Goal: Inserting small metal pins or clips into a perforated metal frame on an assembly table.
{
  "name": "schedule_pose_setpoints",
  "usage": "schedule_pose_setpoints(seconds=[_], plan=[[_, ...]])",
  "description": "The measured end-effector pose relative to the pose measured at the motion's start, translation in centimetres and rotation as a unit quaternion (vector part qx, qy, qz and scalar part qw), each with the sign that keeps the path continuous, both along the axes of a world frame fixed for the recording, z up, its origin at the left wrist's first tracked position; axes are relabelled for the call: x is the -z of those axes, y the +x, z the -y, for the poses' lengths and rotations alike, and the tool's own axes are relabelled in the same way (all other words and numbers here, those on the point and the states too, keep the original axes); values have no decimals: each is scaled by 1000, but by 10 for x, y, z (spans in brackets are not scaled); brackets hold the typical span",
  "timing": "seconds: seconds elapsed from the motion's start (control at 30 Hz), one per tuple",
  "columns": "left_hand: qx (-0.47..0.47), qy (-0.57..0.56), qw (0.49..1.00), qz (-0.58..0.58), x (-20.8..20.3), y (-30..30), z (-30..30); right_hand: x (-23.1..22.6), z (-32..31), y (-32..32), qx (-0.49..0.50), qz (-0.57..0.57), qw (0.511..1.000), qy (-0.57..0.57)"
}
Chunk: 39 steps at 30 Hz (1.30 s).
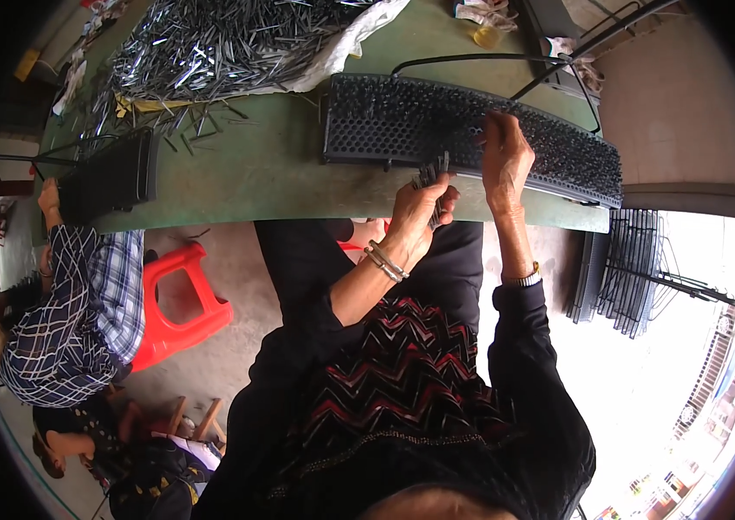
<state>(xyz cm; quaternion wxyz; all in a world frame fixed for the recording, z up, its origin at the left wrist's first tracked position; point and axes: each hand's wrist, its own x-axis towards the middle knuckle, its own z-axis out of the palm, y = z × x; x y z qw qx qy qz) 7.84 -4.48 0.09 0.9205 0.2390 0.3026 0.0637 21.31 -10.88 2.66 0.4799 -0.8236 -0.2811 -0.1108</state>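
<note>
My left hand (418,211) is closed round a bundle of thin dark strips (431,173), whose ends stick out above the fingers. It is just in front of the near edge of a long black perforated rack (363,128). My right hand (507,163) is over the rack's middle, with its fingertips pinched together and pointing down at the holes. Whatever the pinch holds is too small to make out. Many holes in the rack's right part are filled with dark pieces, while those at its left end show as open holes.
A large heap of loose dark strips (211,48) lies on a white sack (346,48) at the back left of the green table (237,173). Thin black rods (471,57) rise from the rack. A co-worker (64,321) sits at left by another black rack (111,172). A red stool (178,303) stands between us.
</note>
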Motion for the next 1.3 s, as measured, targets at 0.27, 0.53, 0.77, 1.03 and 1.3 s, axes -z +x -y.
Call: schedule_pose_setpoints(seconds=[0.27, 0.53, 0.77, 1.03, 1.3], plan=[[5, 5, 1000, 13, -11, -1, -1, 5, 5, -8, 17, 98, 989, -110], [16, 16, 1000, 9, -20, -2, 5, -25, 31, -17, -218, -331, 918, -26], [30, 47, 998, -16, -17, -1, 1, -29, 25, -13, -12, -120, 993, 0], [15, 1, 1000, 12, 0, 6, 7, -3, 9, 8, 28, 31, 999, -20], [17, 16, 999, 34, -4, 5, 2, 1, 4, -6, 24, 90, 989, -113]])
